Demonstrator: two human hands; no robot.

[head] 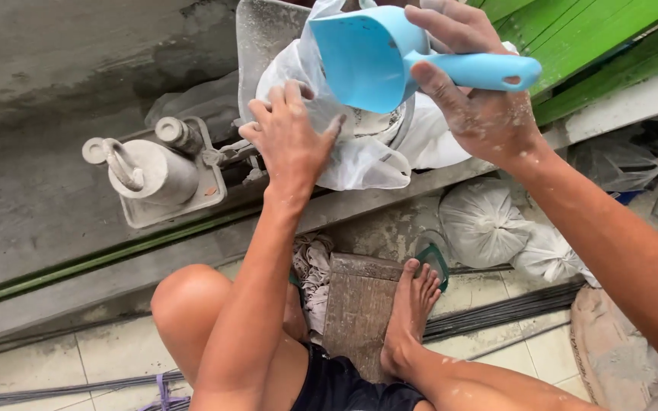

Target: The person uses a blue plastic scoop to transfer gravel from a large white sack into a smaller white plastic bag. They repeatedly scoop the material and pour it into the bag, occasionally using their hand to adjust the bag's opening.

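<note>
The blue scoop (367, 61) was up near the top of the head view, held over a white plastic bag (375, 144). The right hand (481, 99) was closed around the scoop's handle, with the thumb across it and the open end of the scoop tipped down toward the bag. White powder dusted that hand and the arm. The left hand (291, 141) lay flat and spread on the bag, fingers open, pressing on the plastic and holding nothing.

The bag sat on a grey concrete ledge (55, 198) that was dusty all over. A green strip ran along the ledge's lower edge. Green wooden boards (588, 38) stood at the top right. Below the ledge was a floor of pale tiles (116, 358) with dark metal rods (504, 308) lying across it.

The white bag was open at the top, and something round showed inside it, but it was hard to tell what. Just left of the bag stood a dusty grey scale (158, 171) with weights on its tray. Under the ledge lay two tied white sacks (485, 221), full and round. A grey plastic bag (618, 160) lay off to the right.

The person squatted with a bare foot (413, 312) on a small wooden block (359, 312), and a crumpled cloth (314, 274) was beside it.
</note>
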